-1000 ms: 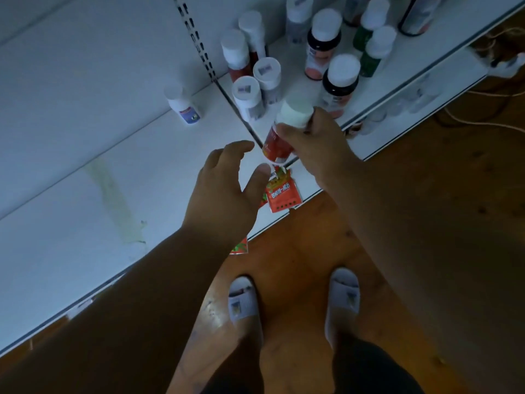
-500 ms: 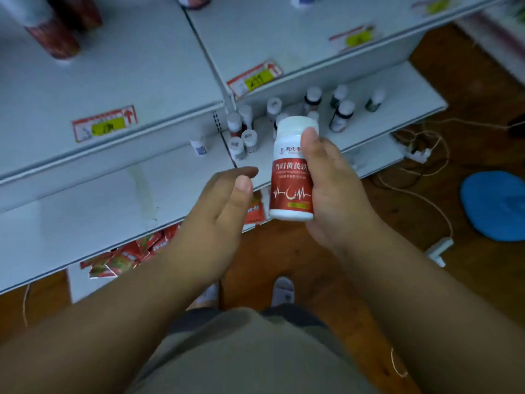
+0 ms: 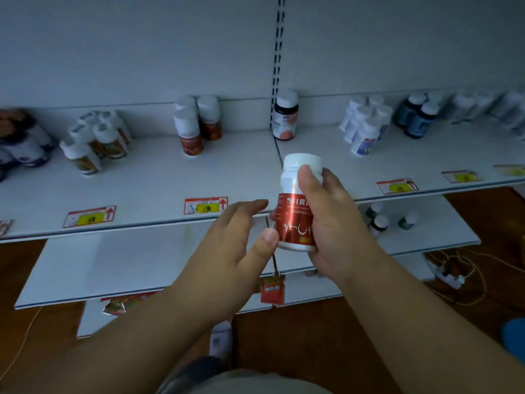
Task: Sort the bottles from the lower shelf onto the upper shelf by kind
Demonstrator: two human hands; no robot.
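The left hand (image 3: 231, 248) is held open just left of the red-labelled bottle (image 3: 297, 220), its fingers (image 3: 244, 209) stretched loosely toward it and its thumb raised beside the bottle's base; whether the thumb tip actually touches the bottle cannot be told. Nothing is gripped by this hand. The bottle is held upright by the right hand (image 3: 332, 223), which is wrapped around it from the right, with the thumb laid across the front below the white cap and the other fingers curled round the far side, where only their tips are seen. The bottle is carried in the air in front of the edge of the upper shelf (image 3: 147, 177), above the lower shelf (image 3: 136, 263).

On the upper shelf, to the left of the held bottle, dark bottles (image 3: 22, 143) are cut off by the frame edge, a cluster of white-capped bottles (image 3: 93, 137) is blurred, and a group of three red-labelled bottles (image 3: 197, 126) stands at the back. A single dark bottle (image 3: 285, 115) stands behind the held bottle. To its right a group of white bottles (image 3: 365, 123) and two dark blue bottles (image 3: 417, 115) are seen, and paler ones further right are too blurred to make out. A few small bottles (image 3: 379, 223) on the lower shelf are partly hidden by the upper shelf's edge. The price tags (image 3: 206, 205) cannot be read.
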